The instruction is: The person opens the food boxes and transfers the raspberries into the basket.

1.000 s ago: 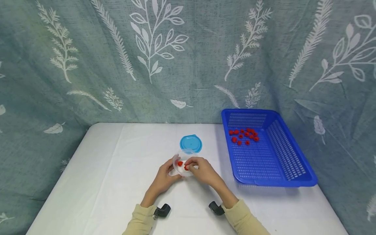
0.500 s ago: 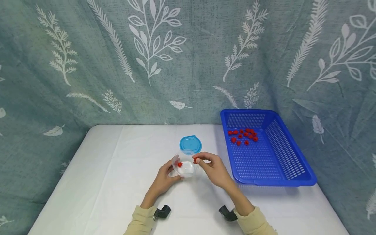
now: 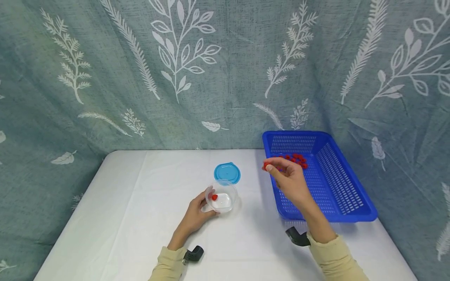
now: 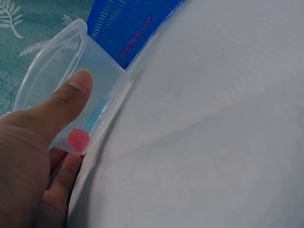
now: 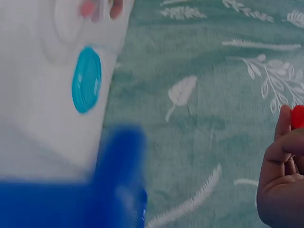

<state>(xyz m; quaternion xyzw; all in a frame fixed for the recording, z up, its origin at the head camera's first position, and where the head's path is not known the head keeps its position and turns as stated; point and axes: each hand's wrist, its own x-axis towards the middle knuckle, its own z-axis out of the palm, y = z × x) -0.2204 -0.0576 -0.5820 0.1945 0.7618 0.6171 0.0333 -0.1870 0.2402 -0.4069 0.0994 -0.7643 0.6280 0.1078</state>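
My left hand (image 3: 195, 214) grips a small clear plastic container (image 3: 229, 203) by its side, thumb and fingers around the wall. Inside the container lies one raspberry (image 3: 214, 197), also visible through the clear wall in the left wrist view as a red blob (image 4: 79, 139). Between thumb and fingertips, my right hand (image 3: 292, 182) pinches another raspberry (image 5: 298, 117). That hand is above the left edge of a blue perforated basket (image 3: 323, 195), covering part of it. Several more raspberries (image 3: 299, 158) lie at the back left of the basket, some hidden behind the hand.
A blue lid (image 3: 227, 173) lies on the white-covered table (image 3: 147, 203), just behind the container. Behind the table hangs a green curtain (image 3: 239, 78) with white leaf prints. A black wrist camera (image 3: 297, 237) sits on each forearm.
My right hand has lifted the raspberry out of the container and carried it right and back to the basket's edge. The left hand and container have stayed almost in place.
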